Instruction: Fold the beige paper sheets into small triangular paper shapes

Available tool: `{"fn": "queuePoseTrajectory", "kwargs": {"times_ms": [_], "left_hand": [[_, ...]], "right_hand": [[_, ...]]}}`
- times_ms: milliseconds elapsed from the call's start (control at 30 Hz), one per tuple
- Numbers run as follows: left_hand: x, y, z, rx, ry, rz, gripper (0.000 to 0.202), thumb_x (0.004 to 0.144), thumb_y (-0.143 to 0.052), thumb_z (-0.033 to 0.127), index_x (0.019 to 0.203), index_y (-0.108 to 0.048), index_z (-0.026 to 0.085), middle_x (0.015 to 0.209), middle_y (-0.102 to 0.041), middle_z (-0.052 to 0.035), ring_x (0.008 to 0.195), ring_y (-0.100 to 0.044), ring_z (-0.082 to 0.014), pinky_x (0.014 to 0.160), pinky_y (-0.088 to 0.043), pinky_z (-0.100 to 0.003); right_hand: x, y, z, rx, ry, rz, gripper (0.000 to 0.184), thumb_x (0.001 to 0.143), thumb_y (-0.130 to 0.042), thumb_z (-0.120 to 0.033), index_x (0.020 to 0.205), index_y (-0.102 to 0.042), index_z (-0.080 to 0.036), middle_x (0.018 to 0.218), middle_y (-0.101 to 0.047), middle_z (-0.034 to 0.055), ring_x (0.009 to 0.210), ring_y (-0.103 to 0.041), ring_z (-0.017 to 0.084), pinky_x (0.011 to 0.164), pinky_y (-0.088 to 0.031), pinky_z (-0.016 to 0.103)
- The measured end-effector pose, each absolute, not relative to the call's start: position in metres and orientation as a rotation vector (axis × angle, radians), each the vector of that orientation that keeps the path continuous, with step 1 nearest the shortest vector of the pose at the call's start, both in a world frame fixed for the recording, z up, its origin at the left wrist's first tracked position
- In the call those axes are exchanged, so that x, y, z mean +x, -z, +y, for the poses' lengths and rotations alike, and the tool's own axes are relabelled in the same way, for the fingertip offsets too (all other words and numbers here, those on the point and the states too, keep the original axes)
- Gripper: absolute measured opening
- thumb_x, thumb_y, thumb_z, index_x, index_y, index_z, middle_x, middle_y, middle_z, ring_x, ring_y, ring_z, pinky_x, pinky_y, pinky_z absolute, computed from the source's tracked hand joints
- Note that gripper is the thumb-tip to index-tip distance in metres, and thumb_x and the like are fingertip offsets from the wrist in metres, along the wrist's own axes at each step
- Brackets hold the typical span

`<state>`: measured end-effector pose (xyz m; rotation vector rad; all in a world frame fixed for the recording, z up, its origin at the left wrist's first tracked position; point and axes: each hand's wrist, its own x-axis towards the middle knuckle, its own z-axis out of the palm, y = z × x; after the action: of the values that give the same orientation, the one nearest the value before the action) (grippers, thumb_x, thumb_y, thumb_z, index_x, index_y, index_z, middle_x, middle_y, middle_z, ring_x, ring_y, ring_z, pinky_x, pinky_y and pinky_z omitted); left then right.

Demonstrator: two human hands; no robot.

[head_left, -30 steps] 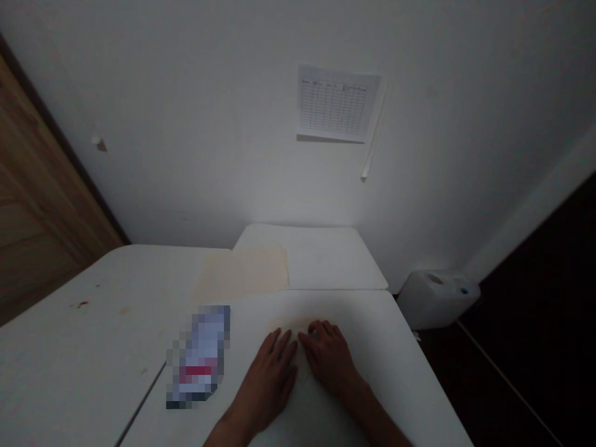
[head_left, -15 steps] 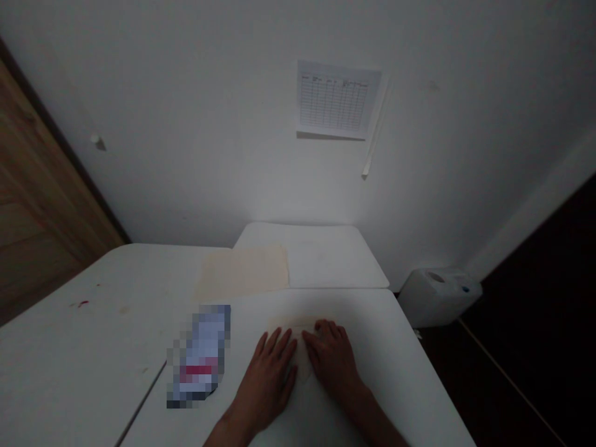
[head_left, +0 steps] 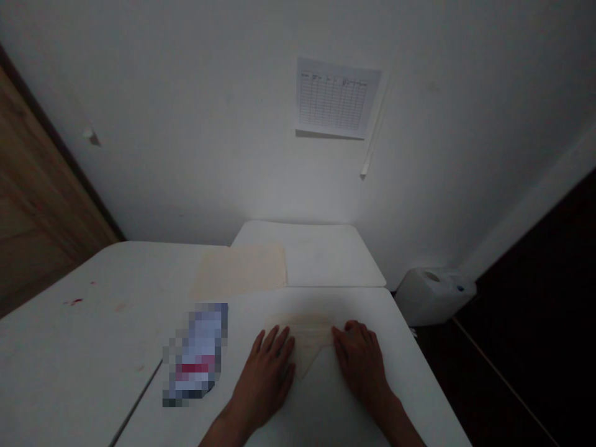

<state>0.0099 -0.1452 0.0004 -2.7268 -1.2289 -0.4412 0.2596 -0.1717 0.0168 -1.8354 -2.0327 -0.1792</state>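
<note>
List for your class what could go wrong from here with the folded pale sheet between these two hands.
The pale cream, triangular folded sheet sits between the left hand and right hand, so a slip of either might pull its fold out of line. The blurred blue-and-red packet, close beside the left hand, could be knocked toward the dark seam in the white tabletop.

The person's bare left hand [head_left: 266,380] and bare right hand [head_left: 360,365] look slim and long-fingered, tapering into narrow wrists [head_left: 239,415] and unsleeved forearms [head_left: 395,417] that run out of view.
</note>
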Motion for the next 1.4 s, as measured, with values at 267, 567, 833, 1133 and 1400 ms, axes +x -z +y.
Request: {"fn": "queuePoseTrajectory", "kwargs": {"times_ms": [267,567,833,1133,1400], "left_hand": [[0.013,-0.004,-0.146,-2.701,0.413,-1.200,0.042,0.090,-0.047,0.027,0.131,-0.050,0.019,0.141,-0.049,-0.0112,0.129,-0.044,-0.0301,0.107,-0.034,-0.050],[0.020,-0.005,-0.145,-2.705,0.466,-1.206,0.040,0.086,-0.049,0.020,0.125,-0.052,0.013,0.133,-0.054,-0.0145,0.122,-0.049,-0.0291,0.101,-0.041,-0.045],[0.033,-0.015,-0.139,-2.715,0.479,-1.384,0.038,0.085,-0.046,0.010,0.121,-0.054,0.018,0.110,-0.058,-0.0101,0.103,-0.053,-0.0259,0.090,-0.044,-0.044],[0.031,-0.012,-0.144,-2.591,0.545,-1.508,0.036,0.087,-0.048,0.019,0.122,-0.056,0.020,0.110,-0.057,-0.0106,0.103,-0.052,-0.0270,0.089,-0.043,-0.042],[0.005,-0.022,-0.151,-2.501,0.499,-1.611,0.034,0.090,-0.048,0.028,0.121,-0.058,0.020,0.109,-0.056,-0.0115,0.101,-0.051,-0.0284,0.086,-0.042,-0.043]], "right_hand": [[0.240,-0.020,-0.161,-1.707,0.179,-2.011,0.021,0.094,-0.047,-0.017,0.103,-0.065,-0.020,0.105,-0.060,0.0078,0.100,-0.052,0.022,0.091,-0.037,0.036],[0.208,-0.029,-0.147,-1.554,-0.028,-2.313,0.023,0.094,-0.051,-0.020,0.111,-0.063,-0.029,0.101,-0.059,0.0027,0.098,-0.052,0.017,0.088,-0.037,0.031],[0.207,-0.031,-0.148,-1.579,-0.088,-2.299,0.031,0.094,-0.050,-0.019,0.120,-0.059,-0.033,0.104,-0.058,0.0031,0.099,-0.050,0.020,0.088,-0.035,0.034],[0.205,-0.029,-0.151,-1.588,-0.076,-2.276,0.034,0.091,-0.050,-0.017,0.121,-0.059,-0.031,0.106,-0.058,0.0054,0.100,-0.050,0.022,0.088,-0.036,0.036],[0.205,-0.025,-0.151,-1.616,-0.086,-2.257,0.033,0.092,-0.050,-0.019,0.121,-0.059,-0.032,0.108,-0.058,0.0053,0.101,-0.050,0.022,0.088,-0.036,0.036]]}}
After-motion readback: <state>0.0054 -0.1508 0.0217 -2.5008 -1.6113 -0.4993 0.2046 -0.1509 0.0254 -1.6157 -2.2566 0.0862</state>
